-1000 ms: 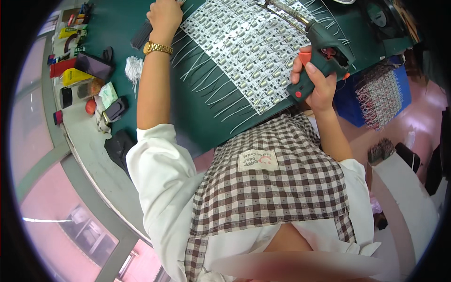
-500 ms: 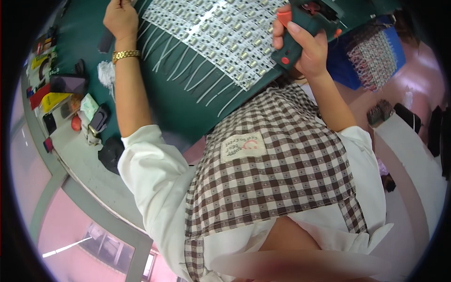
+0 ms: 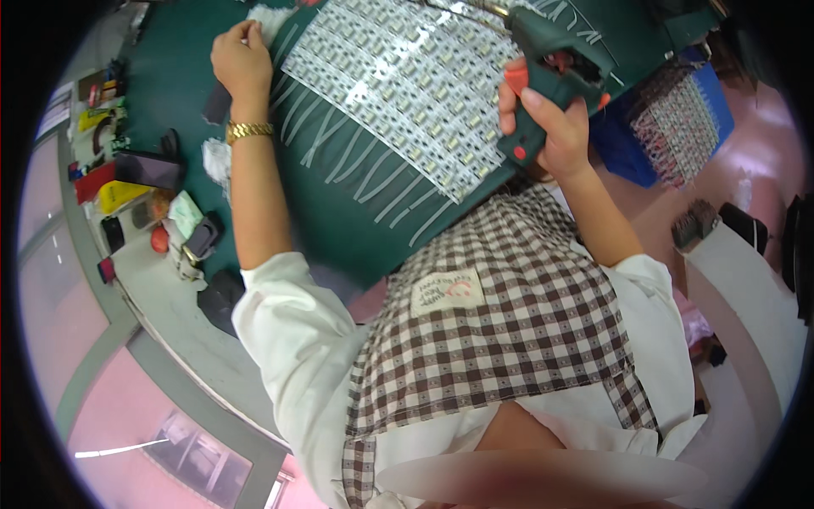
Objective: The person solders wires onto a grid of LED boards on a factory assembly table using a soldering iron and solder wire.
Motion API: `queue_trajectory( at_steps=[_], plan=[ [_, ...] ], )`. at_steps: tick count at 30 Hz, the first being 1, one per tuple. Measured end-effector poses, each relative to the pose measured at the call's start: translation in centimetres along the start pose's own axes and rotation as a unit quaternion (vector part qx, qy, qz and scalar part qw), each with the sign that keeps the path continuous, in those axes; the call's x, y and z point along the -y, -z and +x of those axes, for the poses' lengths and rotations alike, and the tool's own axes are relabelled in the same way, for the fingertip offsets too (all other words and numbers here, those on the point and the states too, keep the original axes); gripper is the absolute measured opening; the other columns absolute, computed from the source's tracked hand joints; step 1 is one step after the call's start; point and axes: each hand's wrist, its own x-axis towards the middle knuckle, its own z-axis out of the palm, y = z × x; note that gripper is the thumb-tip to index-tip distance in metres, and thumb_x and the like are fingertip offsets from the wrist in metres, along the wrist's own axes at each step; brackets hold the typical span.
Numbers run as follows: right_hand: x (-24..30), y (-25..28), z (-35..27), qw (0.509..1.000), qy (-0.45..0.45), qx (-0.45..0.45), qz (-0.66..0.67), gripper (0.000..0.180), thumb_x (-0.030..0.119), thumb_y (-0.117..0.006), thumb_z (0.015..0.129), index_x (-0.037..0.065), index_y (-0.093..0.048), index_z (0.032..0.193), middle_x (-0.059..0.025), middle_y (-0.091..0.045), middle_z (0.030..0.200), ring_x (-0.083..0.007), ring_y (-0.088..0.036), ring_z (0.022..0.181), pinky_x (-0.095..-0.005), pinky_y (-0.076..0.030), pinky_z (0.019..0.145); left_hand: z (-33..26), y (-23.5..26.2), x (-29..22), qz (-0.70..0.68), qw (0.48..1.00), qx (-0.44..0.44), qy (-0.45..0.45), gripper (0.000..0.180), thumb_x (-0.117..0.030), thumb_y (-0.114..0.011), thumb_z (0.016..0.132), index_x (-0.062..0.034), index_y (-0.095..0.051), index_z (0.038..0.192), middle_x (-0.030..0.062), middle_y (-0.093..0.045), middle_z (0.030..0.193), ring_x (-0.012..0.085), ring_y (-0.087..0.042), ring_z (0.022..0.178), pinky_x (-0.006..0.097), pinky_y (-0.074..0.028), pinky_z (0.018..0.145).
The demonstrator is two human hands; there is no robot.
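My right hand [image 3: 560,136] grips a dark green pistol-grip tool [image 3: 543,51] with an orange-red trigger. Its narrow metal front points left over the far part of a sheet of small white circuit boards [image 3: 407,89]. The boards lie in close rows on the green table, and pale wires [image 3: 339,144] stick out from their near edge. At the upper left, my left hand [image 3: 243,64] is closed with fingertips pinched beside the sheet's left end; whatever they hold is too small to tell. White crumpled material [image 3: 271,19] lies just beyond these fingers.
A blue bin [image 3: 623,153] at the right holds a stack of wired boards [image 3: 674,127]. Along the left ledge are a dark flat device [image 3: 148,170], a yellow packet [image 3: 123,195], a red fruit [image 3: 159,238] and a black bag [image 3: 220,299]. Another white wad [image 3: 216,159] lies near my left forearm.
The whole view has shifted, bringing more of the table's far side into sight. My left hand now shows fully beside the white material. My right hand still holds the tool, its metal front now visible.
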Motion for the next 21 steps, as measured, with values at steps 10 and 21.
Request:
queue_trajectory(
  at_steps=[10, 21],
  plan=[
    [0.0, -0.3, -1.0, 1.000, -0.016, -0.020, -0.002, 0.036, 0.014, -0.057, 0.087, -0.002, -0.047, 0.118, -0.0120, -0.058, 0.083, -0.0159, -0.057, 0.064, -0.0274, -0.047, 0.061, 4.3, -1.4, -8.0, -0.010, 0.991, 0.069, -0.112, 0.020, -0.022, -0.061, 0.085, -0.0118, -0.071, 0.098, 0.0133, -0.065, 0.091, 0.0331, -0.061, 0.084, 0.042, -0.050, 0.075],
    [1.2, -1.2, -1.3, 0.999, -0.028, 0.018, 0.016, 0.035, 0.013, -0.057, 0.087, 0.000, -0.046, 0.118, -0.0102, -0.058, 0.086, -0.0152, -0.058, 0.068, -0.0285, -0.049, 0.063, 7.9, -3.0, -10.1, 0.105, 0.981, 0.131, -0.094, 0.022, -0.027, -0.057, 0.088, -0.0075, -0.066, 0.090, 0.0142, -0.065, 0.093, 0.0343, -0.064, 0.082, 0.046, -0.050, 0.069]
  ],
)
